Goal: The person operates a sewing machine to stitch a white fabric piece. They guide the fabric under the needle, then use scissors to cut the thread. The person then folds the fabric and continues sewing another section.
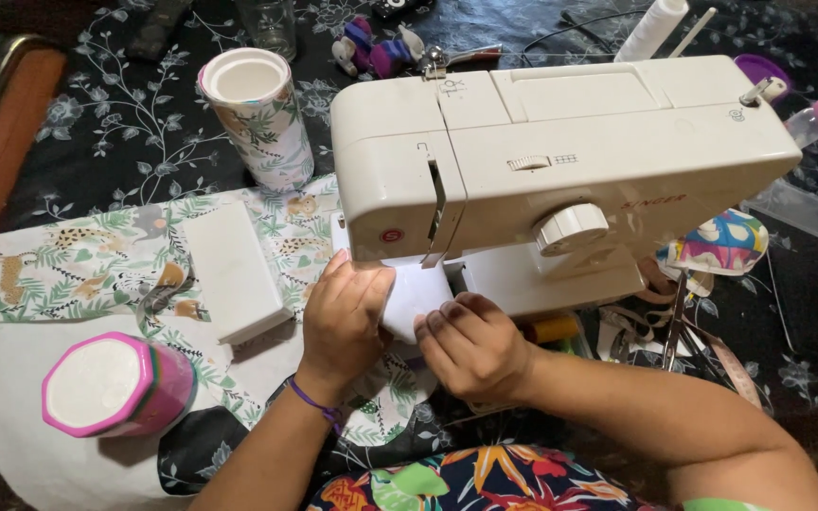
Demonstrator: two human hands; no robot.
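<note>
Both hands, left [345, 317] and right [471, 345], press white cloth [416, 293] flat under the sewing machine [542, 170]; seam progress is hidden.

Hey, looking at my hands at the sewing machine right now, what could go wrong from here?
Both the left hand and the right hand press the white piece right under the head of the sewing machine, so fingertips might stray too near the needle area, which is hidden. The leaf-print fabric carries a white block that may drag on it. The pink-rimmed cylinder stands near the left forearm and might get knocked.
</note>
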